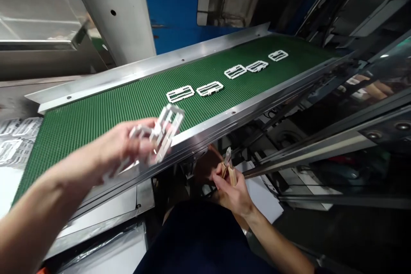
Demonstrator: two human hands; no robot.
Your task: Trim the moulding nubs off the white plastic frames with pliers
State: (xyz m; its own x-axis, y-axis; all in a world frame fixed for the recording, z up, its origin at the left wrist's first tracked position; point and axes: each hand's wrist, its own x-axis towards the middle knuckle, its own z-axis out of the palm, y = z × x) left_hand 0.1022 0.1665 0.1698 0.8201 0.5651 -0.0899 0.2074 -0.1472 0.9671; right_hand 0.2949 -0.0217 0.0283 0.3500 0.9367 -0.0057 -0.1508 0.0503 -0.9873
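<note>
My left hand (135,143) is closed around white plastic frames (170,126), held above the near edge of the conveyor belt and slightly blurred. At least two frames seem to be in the grip. Lower down, on the near side of the conveyor, my right hand (234,192) grips a pair of cutting pliers (228,167) with pale yellowish handles, jaws pointing up. Several more white frames (209,89) lie flat along the green belt (128,102), two of them nearly touching.
Metal rails (205,122) edge the belt on both sides. At the far left, more white frames (14,150) are piled beyond the belt's end. Dark machinery with a metal bar (308,150) stands to the right. A plastic-wrapped white stack (118,248) lies below at lower left.
</note>
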